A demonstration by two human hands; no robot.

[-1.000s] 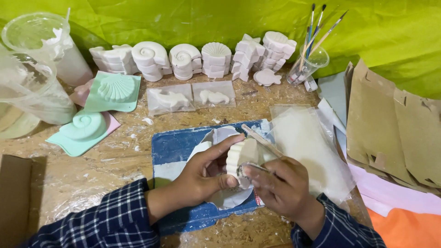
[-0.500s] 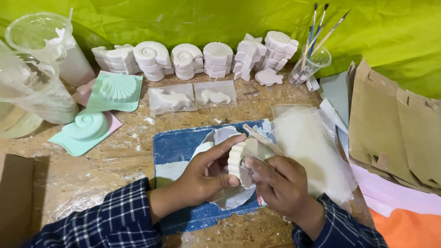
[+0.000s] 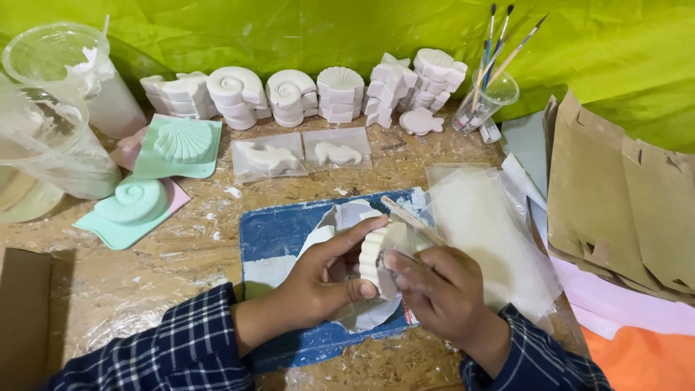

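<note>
My left hand (image 3: 318, 279) is closed around a white plaster shell cast (image 3: 378, 257), thumb on its near face and fingers wrapped over the ribbed top, holding it on edge. My right hand (image 3: 441, 293) is closed on a thin wooden stick (image 3: 414, 219), whose free end slants up and to the left past the cast while the working end sits against the cast's right side. I judge the step in hand to be cleaning or trimming the cast's edge. The cast is held just above a white paper disc (image 3: 347, 217), which lies on a blue mat (image 3: 279, 232) near the middle of the front edge of the tabletop.

To my mind the next move calls for a light, steady stroke along the rim, with the left hand turning the piece a little at a time, since plaster chips easily under too much pressure.

Just right of the mat lies a clear plastic bag (image 3: 485, 232), and beyond it a stack of brown paper envelopes (image 3: 615, 195) at the right edge. Two bagged casts (image 3: 300, 153) lie behind the mat. Along the back edge stands a row of finished shell casts (image 3: 304, 94), with a cup of paintbrushes (image 3: 489, 98) at its right end. Toward the left edge are two mint-green moulds (image 3: 156, 170) and clear plastic tubs (image 3: 51, 123).
</note>
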